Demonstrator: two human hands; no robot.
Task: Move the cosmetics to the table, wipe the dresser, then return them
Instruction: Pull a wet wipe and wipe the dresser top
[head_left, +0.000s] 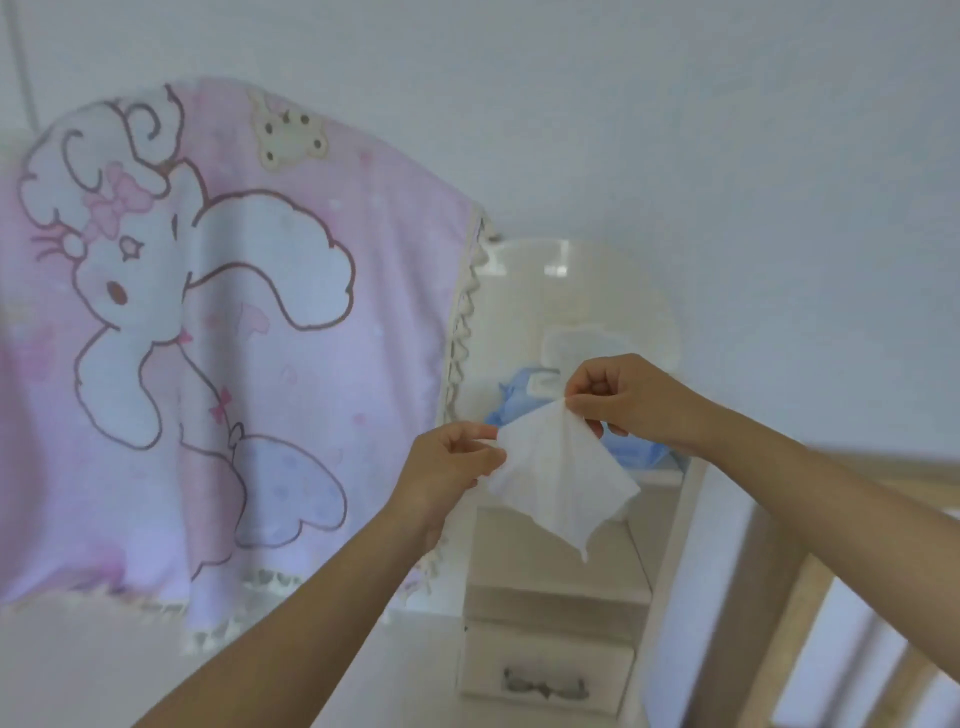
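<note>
1. Head view: a white wipe (558, 483) hangs spread in the air, in front of the small dresser shelf (550, 587).
2. Left hand (447, 467) pinches its left corner; right hand (628, 400) pinches its top.
3. Just behind sits a blue wipe pack (524, 395).
4. Far left hangs a pink bunny cloth (208, 332).

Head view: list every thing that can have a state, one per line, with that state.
wet wipe: spread open, held in the air by two corners
left hand: fingers pinched on the wipe's left corner
right hand: fingers pinched on its top corner
blue wipe pack: on the shelf, top flap open
small drawer: closed
pink cloth: hanging, draped
</note>
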